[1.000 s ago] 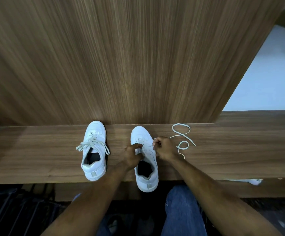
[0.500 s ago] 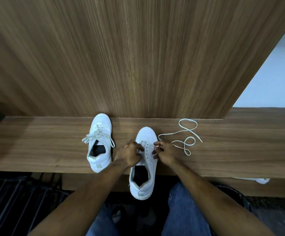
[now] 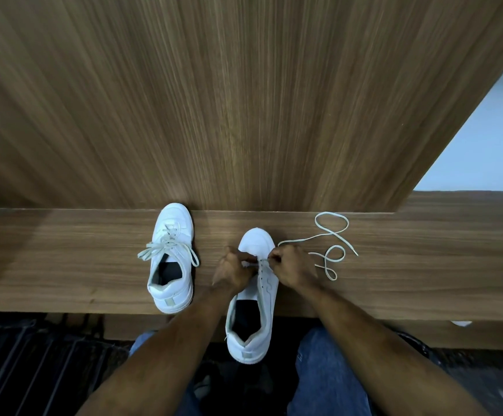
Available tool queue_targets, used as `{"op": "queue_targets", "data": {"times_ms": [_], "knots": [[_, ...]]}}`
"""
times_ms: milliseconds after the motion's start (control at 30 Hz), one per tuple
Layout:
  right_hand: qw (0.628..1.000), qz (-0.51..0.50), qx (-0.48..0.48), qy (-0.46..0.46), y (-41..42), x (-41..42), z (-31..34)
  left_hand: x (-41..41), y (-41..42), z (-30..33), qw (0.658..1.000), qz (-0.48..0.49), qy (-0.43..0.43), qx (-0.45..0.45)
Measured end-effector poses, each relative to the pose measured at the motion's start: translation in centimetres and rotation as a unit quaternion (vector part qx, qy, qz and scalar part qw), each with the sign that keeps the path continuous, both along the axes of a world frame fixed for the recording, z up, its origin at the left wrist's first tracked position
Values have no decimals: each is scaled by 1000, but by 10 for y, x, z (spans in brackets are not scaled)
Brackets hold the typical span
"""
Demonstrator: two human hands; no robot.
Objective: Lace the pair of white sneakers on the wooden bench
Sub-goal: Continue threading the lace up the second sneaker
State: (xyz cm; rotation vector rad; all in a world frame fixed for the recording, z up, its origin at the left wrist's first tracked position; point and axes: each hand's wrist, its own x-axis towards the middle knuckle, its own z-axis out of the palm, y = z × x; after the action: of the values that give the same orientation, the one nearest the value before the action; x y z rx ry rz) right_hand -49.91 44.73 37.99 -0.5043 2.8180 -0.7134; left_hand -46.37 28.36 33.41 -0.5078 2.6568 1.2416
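Two white sneakers sit on the wooden tabletop (image 3: pixel 64 259). The laced sneaker (image 3: pixel 170 259) stands at the left with its toe touching the wood-panelled wall (image 3: pixel 244 100), its bow spread loosely to both sides. The unlaced sneaker (image 3: pixel 254 295) lies to its right, toe pointing at the wall and heel hanging past the tabletop's near edge, over the person's jeans (image 3: pixel 328 373).

Both hands work at the front eyelets — the left hand (image 3: pixel 232 273) has its fingers curled in a narrow grip at the shoe's left side, apparently pinching a lace end, and the right hand (image 3: pixel 293 267) pinches the loose lace (image 3: pixel 331 244) at the right eyelet row. From there the lace trails rightward across the tabletop in several open loops.
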Motion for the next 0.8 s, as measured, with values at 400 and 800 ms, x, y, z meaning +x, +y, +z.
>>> {"op": "queue_targets", "data": {"times_ms": [400,800], "knots": [[1000,18,-18,-19,-11,-5,-8,4,8,28,999,1,-1,-46],[979,-74,-140,-130,-12,-13,-26,-6,9,47,953,-157,21,-260]]}}
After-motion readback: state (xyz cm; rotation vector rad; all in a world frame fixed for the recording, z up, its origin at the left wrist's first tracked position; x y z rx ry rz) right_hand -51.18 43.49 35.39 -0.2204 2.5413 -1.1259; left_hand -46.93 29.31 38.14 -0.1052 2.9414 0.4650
